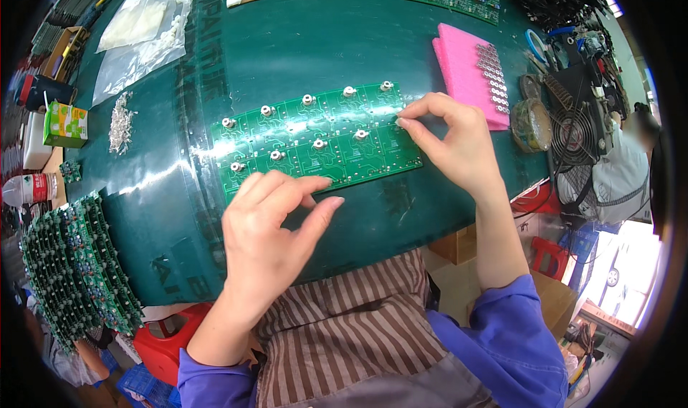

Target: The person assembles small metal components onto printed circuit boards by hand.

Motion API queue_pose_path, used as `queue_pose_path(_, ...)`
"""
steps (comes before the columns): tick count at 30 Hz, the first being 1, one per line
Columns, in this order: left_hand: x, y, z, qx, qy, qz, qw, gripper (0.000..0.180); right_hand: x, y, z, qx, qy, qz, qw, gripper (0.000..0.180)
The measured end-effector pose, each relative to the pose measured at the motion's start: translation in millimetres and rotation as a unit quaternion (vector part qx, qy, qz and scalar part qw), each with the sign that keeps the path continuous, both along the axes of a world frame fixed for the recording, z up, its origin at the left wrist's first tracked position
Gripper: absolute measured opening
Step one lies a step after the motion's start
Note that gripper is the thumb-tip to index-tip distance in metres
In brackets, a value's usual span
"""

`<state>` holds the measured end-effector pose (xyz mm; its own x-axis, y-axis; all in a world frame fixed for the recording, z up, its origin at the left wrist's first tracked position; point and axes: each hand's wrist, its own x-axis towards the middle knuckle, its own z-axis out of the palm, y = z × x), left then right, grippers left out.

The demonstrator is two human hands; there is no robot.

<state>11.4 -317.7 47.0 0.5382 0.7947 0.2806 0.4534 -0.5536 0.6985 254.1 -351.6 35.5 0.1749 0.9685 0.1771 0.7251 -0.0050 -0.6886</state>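
Observation:
A green circuit board panel (337, 121) lies flat on the table, with silver round metal parts (319, 144) standing on it in two rows. Over its right end, my right hand (455, 136) pinches thumb and index finger together; whatever sits between the tips is too small and covered to make out. My left hand (269, 225) is at the front edge of the panel, thumb and index finger apart, holding nothing. Its index fingertip is at the panel's edge. Right of the panel lies a pink foam sheet (462, 71), with more silver metal parts (493, 78) standing in rows on it.
The table has a green mat (301, 42). At left are a plastic bag of white pieces (143, 42), a pile of small clear-white pieces (122, 125), a green carton (66, 125) and stacked circuit boards (79, 265). At right sit a tape roll (531, 125) and a coiled fan guard (573, 130).

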Motion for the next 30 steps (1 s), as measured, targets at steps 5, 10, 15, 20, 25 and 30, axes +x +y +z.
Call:
queue_pose_path(5, -6, 5, -2, 0.121, 0.079, 0.013, 0.989, 0.030, 3, 6, 10, -0.023, -0.003, 0.035, 0.999, 0.010)
queue_pose_path(10, -6, 3, -10, 0.155, 0.108, -0.006, 0.982, 0.028, 3, 9, 16, -0.053, -0.011, 0.053, 0.997, 0.012)
queue_pose_path(15, -5, 4, -18, 0.183, 0.106, -0.001, 0.977, 0.024, -1, 11, 21, -0.074, -0.027, 0.042, 0.996, 0.012)
queue_pose_path(20, -5, 7, -18, 0.201, 0.097, -0.020, 0.975, 0.024, -2, 10, 18, -0.056, -0.027, 0.035, 0.997, 0.011)
queue_pose_path(25, -5, 7, -18, 0.203, 0.093, -0.026, 0.974, 0.023, -5, 8, 16, -0.037, -0.027, 0.028, 0.999, 0.010)
queue_pose_path(30, -3, 7, -18, 0.192, 0.097, -0.030, 0.976, 0.022, -5, 7, 12, -0.021, -0.035, 0.020, 0.999, 0.009)
